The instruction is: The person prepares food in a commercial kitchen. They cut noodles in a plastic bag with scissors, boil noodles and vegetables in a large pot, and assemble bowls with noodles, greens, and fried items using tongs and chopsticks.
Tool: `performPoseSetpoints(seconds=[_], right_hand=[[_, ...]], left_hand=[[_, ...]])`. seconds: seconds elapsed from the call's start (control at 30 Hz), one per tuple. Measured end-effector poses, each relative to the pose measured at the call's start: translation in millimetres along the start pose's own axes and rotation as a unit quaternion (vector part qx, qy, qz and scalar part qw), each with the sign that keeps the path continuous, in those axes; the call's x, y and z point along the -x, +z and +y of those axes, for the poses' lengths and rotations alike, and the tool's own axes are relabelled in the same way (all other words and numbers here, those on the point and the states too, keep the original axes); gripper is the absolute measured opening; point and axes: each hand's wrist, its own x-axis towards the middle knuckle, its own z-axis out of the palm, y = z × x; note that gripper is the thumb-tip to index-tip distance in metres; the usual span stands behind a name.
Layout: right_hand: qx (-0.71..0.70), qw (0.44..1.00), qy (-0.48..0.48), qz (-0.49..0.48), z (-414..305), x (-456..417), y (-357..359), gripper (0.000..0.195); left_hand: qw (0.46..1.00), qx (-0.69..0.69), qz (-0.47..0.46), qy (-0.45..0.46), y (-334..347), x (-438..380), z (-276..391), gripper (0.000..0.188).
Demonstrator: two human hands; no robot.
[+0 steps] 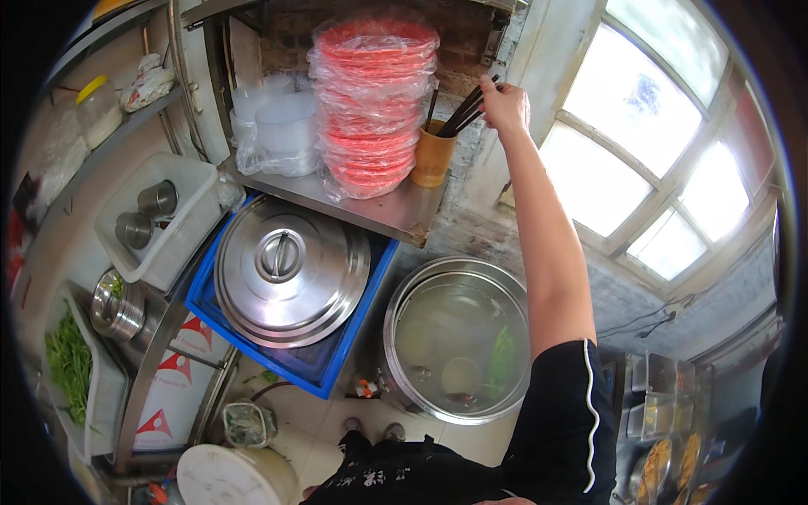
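Observation:
My right hand [505, 104] is raised at the end of my stretched arm, its fingers closed around the upper ends of several dark chopsticks [464, 113]. Their lower ends are still inside a brown cylindrical holder [434, 158]. This holder stands at the right end of a metal shelf [385, 218]. Beside it rises a tall stack of red bowls [375, 107] wrapped in clear plastic. My left hand is out of view. Below the shelf, a large round steel pot [457, 341] holds cloudy liquid with green leaves [502, 356] in it.
A lidded steel pot [287, 271] sits in a blue crate [328, 372]. Clear plastic containers [284, 126] share the shelf. Leafy greens [68, 363] fill a bin at left, near a white tub [183, 221] with metal cups. Food trays [659, 398] stand at lower right.

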Motion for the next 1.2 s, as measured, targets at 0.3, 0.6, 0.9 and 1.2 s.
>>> performPoseSetpoints(seconds=[0.3,0.6,0.9,1.2], right_hand=[[-0.043,0.998,0.041,0.01,0,-22,21,0.042],[-0.114,0.985,-0.084,0.099,-46,-5,-48,0.039],[-0.339,0.896,-0.056,0.28,53,145,-220,0.027],[-0.44,0.791,0.341,0.254,290,340,-228,0.015]], left_hand=[[0.974,0.215,0.07,0.018,-83,-50,11,0.019],[0.991,0.117,0.041,0.046,-119,-69,-13,0.017],[0.909,-0.142,0.111,0.377,-176,-78,21,0.018],[0.917,0.339,-0.147,0.154,-230,12,194,0.018]])
